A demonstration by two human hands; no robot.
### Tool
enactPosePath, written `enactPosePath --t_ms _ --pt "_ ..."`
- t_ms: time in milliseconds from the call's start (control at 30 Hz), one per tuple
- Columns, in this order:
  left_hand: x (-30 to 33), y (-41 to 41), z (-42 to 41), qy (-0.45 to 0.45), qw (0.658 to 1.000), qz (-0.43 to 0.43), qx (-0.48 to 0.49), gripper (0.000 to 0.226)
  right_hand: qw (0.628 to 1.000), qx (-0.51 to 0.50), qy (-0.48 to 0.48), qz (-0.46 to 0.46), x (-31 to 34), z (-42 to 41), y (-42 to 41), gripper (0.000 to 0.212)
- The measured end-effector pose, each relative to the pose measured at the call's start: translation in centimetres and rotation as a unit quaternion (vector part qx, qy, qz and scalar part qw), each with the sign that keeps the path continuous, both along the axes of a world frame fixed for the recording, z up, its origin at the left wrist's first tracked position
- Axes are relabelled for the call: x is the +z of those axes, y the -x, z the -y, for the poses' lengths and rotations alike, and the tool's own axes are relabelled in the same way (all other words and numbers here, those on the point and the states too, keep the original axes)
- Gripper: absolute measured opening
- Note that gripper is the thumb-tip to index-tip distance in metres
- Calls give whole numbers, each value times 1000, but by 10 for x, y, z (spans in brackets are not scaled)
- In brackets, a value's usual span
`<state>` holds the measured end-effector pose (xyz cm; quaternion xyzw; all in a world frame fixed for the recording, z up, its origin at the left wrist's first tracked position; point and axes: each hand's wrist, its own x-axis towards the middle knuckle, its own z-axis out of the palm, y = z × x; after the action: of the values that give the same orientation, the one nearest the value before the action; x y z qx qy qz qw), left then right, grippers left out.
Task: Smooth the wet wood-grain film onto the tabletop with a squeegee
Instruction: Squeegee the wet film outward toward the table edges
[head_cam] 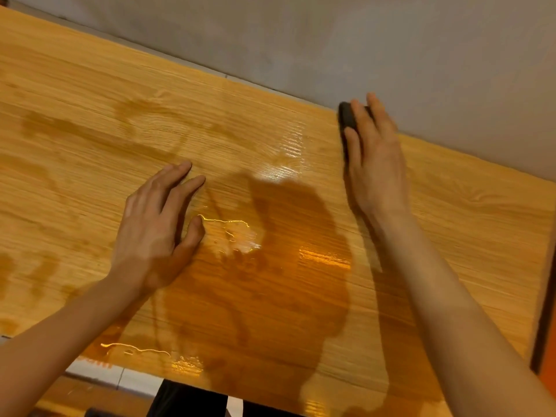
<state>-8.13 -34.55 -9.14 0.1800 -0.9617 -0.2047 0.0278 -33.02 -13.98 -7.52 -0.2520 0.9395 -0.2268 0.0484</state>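
The wood-grain film (90,121) covers the tabletop, with dark wet patches and shiny water streaks across its middle and near edge. My left hand (156,227) lies flat on the film near the centre, fingers straight and pointing toward the far edge. My right hand (376,155) presses a dark squeegee (346,115) onto the film close to the far edge, by the wall. The fingers lie over the top of the squeegee, and most of it is hidden under the hand.
A grey wall (391,40) runs along the table's far edge. At the near edge, a strip of pale floor (99,374) and dark clothing (186,398) show below the table. A dark and orange upright edge (544,326) stands at the far right.
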Motion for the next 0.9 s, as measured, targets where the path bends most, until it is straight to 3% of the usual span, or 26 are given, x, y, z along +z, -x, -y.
enactPosePath --t_ms 100,233,433,533,700,900 --pt "0 -1 -1 -5 1000 -13 -1 55 996 -88 -12 -29 3 -44 14 39" --pt "1 0 -1 -12 1000 -25 2 55 982 -129 -122 -62 2 -7 21 40" --pt "2 1 -2 -14 1000 -16 11 57 995 -14 -91 -27 -5 84 21 46" --pt "3 2 -2 -13 1000 -15 13 57 995 -5 -103 13 1 50 45 48" --pt "2 1 -3 -7 999 -33 18 55 986 -114 -107 53 16 -13 49 46" --pt "2 2 -2 -6 1000 -26 16 54 994 -66 -80 26 -3 108 20 41"
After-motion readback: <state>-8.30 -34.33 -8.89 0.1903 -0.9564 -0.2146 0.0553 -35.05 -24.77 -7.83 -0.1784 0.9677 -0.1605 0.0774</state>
